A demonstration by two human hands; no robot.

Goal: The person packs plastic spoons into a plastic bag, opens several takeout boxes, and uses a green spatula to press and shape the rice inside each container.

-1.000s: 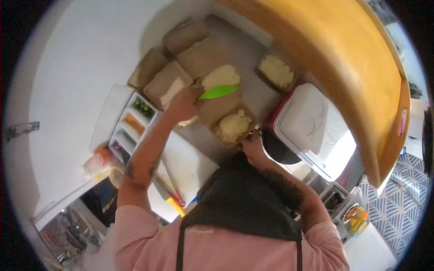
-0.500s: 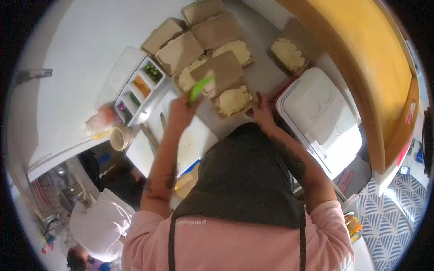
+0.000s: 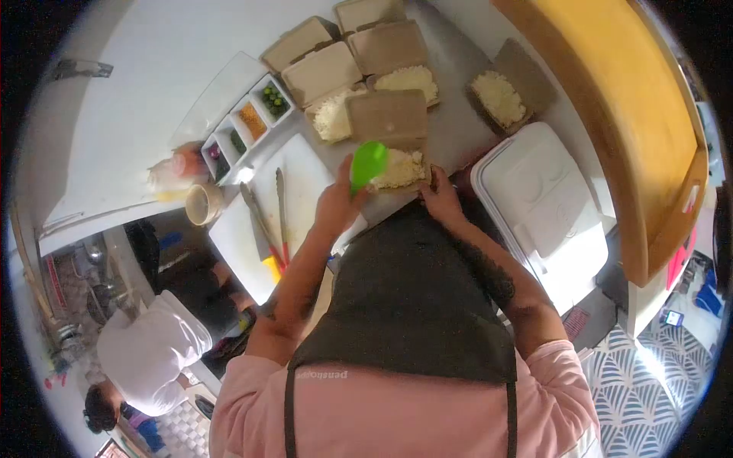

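Observation:
My left hand (image 3: 336, 206) is closed around a bright green rice paddle (image 3: 369, 164), its broad blade over the left side of the nearest takeaway box. That brown cardboard box (image 3: 391, 116) stands with its lid folded back, and white rice (image 3: 403, 172) lies in its base. At the box's right front corner, my right hand (image 3: 440, 198) pinches the rim. Behind it are several more open boxes, including one at the left (image 3: 322, 75) and one at the right (image 3: 389, 47), with rice visible in the nearer ones.
A white cutting board (image 3: 305, 172) carries tongs (image 3: 281, 198) and a yellow-handled knife (image 3: 259, 240). Left of it are a tray of chopped toppings (image 3: 252, 120) and a round cup (image 3: 203, 204). A white-lidded cooler (image 3: 542, 198) stands right. Another person (image 3: 156, 343) is at lower left.
My left hand has moved right and down with the paddle, turning its blade flatter over the rice. My right hand stays at the box corner. The view has shifted slightly.

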